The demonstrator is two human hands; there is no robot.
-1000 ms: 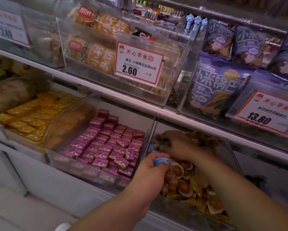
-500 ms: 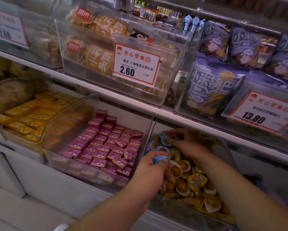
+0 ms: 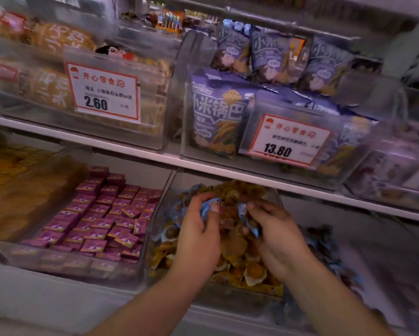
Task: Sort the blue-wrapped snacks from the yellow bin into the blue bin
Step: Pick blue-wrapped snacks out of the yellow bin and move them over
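The left hand (image 3: 198, 235) has its fingers curled round a small bunch of blue-wrapped snacks (image 3: 209, 205), the thumb pressing them against the fingertips, so it serves as the store while picking goes on. The right hand (image 3: 275, 235) pinches another blue wrapper (image 3: 243, 209) between thumb and forefinger, with more blue showing under its palm; both hands are thus closed on blue packets rather than empty.

Both hands hover over the middle of the yellow bin (image 3: 225, 288), a clear tub heaped with yellow-wrapped snacks (image 3: 237, 246). A few blue wrappers lie at the bin's far left corner, beyond the left hand, so picking is probably not finished. Holding several at once likely saves trips across.

Right of the yellow bin, just past its wall, sits the blue bin (image 3: 329, 248), blurred, with a loose scatter of blue-wrapped packets inside; that is where the handfuls must go. Left of the yellow bin is a tub of purple packets (image 3: 106, 219). On the shelf above the yellow bin stand purple snack bags (image 3: 217, 115) and a price tag (image 3: 287, 139) reading 13.80.
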